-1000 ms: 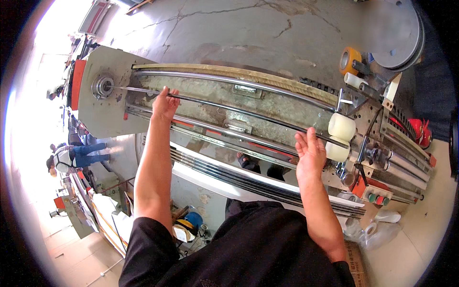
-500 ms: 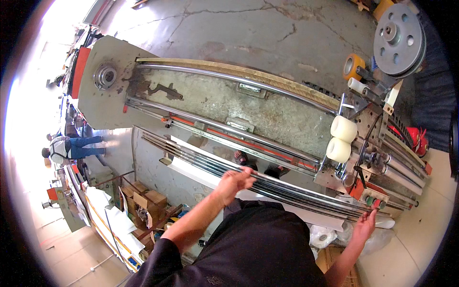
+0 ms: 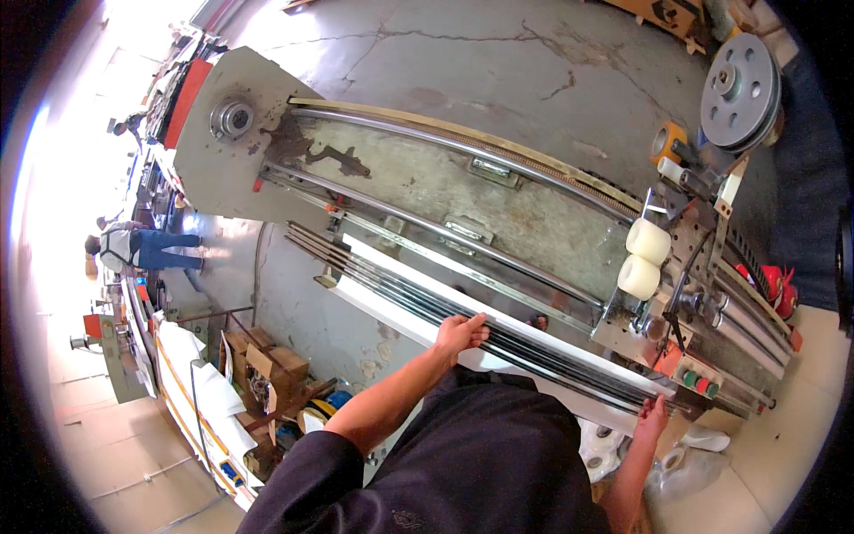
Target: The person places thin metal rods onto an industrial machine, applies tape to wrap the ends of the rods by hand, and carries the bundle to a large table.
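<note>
Several long, thin dark rods [image 3: 391, 284] lie side by side over a long white trough [image 3: 569, 345] in front of my body. My left hand [image 3: 463, 335] is closed on the rods near their middle, fingers curled over them. At their right end, my right hand [image 3: 652, 418] pinches a rod end between thumb and fingers; its exact grip is small and partly hidden. Just beyond the trough runs a long machine with polished steel rails [image 3: 427, 218]. Red and green buttons [image 3: 700, 383] sit right of my right hand.
Two cream rollers [image 3: 643, 258] and a grey pulley wheel [image 3: 740, 91] are at the machine's right end. Clear-wrapped rolls [image 3: 600, 445] lie below my right forearm. Cardboard boxes [image 3: 283, 360] stand at left. A person [image 3: 151, 246] stands farther off, beside other machines.
My right hand has moved left, away from the buttons, with the rod ends. The rods now lie nearer my body, showing more of the trough's far side. The view has shifted slightly.
</note>
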{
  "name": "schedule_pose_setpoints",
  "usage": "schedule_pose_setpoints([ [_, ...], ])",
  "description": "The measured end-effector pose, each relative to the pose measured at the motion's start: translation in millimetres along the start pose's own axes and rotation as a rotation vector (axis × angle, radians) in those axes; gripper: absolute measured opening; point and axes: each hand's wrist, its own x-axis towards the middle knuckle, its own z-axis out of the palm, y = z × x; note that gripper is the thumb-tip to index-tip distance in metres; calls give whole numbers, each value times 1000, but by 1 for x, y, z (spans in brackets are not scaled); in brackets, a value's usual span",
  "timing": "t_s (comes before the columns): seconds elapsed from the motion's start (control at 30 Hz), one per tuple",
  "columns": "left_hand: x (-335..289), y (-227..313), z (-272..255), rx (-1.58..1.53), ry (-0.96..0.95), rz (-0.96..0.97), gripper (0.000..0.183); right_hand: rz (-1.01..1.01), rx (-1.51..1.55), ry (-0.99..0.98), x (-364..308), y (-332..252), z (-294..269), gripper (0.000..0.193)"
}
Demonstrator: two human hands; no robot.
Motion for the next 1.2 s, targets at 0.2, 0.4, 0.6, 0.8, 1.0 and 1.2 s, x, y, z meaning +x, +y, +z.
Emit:
schedule_pose_setpoints([
  [0.2,-10,14,-27,376,-106,-27,51,-26,-334,-5,-11,15,1,24],
  [0.4,3,2,-54,332,-127,60,33,-561,-596,-42,-75,45,33,18],
  [0.6,10,-4,-98,162,-75,191,30,-383,-655,-692,-217,48,139,21],
  [0.8,-17,-2,-169,168,-137,397,25,-802,-989,-1118,-311,101,278,26],
  [1.0,-54,-14,-276,266,132,507,27,-876,-1327,-1000,-322,174,329,40],
  [1.2,-86,-163,-384,-459,650,414,28,-1044,-1599,-1361,-302,191,379,48],
])
